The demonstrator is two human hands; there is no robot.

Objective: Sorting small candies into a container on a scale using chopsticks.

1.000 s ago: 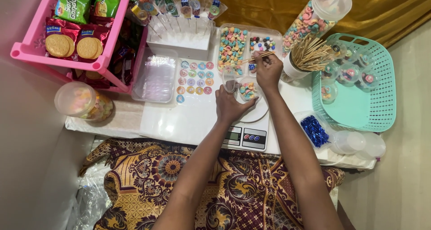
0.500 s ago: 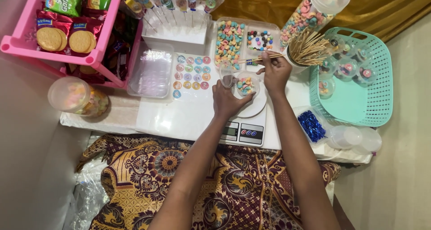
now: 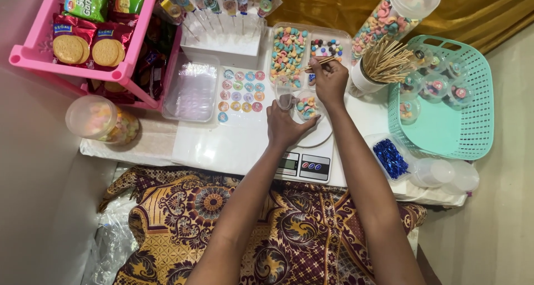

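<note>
A small clear cup (image 3: 306, 105) holding pastel candy pieces sits on the round platform of a white kitchen scale (image 3: 305, 163) at the middle of the table. The left hand (image 3: 286, 125) curls its fingers against the cup's near side, steadying it. Just beyond, the right hand (image 3: 329, 83) pinches thin wooden sticks (image 3: 315, 65) between closed fingertips over a compartmented tray of coloured candies (image 3: 290, 54). A teal basket (image 3: 470, 130) stands to the right.
</note>
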